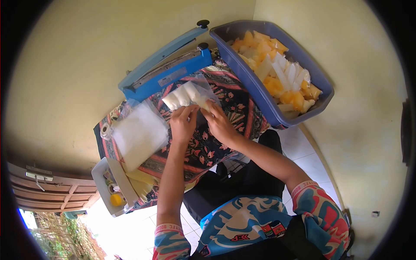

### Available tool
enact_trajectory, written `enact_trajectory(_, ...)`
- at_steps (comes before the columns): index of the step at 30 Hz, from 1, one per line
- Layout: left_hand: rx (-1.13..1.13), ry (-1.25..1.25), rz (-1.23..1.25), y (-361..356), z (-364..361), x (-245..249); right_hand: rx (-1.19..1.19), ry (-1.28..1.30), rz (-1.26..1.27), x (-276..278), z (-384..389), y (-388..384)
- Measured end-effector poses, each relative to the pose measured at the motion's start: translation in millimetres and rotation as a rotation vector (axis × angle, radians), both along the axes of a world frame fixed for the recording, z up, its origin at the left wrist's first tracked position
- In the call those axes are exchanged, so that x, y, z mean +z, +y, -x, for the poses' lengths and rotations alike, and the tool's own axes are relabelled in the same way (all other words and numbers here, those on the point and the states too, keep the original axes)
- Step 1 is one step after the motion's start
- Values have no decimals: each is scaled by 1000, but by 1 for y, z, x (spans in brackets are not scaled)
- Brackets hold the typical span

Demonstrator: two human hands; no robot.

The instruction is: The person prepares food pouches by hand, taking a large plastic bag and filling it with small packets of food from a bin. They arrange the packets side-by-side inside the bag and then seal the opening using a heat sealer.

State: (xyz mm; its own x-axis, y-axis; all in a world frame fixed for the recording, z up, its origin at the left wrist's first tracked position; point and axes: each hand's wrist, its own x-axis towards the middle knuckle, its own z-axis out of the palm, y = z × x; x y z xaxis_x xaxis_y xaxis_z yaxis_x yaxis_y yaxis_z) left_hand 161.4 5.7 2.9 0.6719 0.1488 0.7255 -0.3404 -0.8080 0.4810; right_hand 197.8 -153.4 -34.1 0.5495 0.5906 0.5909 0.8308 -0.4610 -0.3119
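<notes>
A clear plastic bag with several white filled packets in it lies on the patterned cloth in front of me. My left hand pinches the near edge of the bag. On its right end, my right hand has its fingers closed on the plastic beside a packet. Both sets of fingertips are close together and partly hide the bag's edge. Just beyond the bag stands a blue impulse sealer with its long arm raised.
A stack of clear bags and a tape roll lie at left on the patterned cloth. A blue-purple tub of yellow and white packets stands at right. A white container with small items is at lower left.
</notes>
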Motion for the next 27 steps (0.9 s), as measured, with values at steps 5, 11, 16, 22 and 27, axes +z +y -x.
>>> enact_trajectory(5, 11, 17, -17, 0, 0, -1, -81, 11, 62, 10, -20, 7)
enact_trajectory(11, -2, 27, -11, -1, 1, 1, -195, -207, 286, 14, -23, 12)
enact_trajectory(16, -12, 26, -9, -2, 2, 2, -121, -177, 87, -3, -39, 15)
enact_trajectory(22, -21, 19, -52, 0, 1, 1, -99, -31, 119, -6, -24, -9)
enact_trajectory(27, -22, 37, -67, -1, 2, 2, -134, 51, 105, 14, -7, -18)
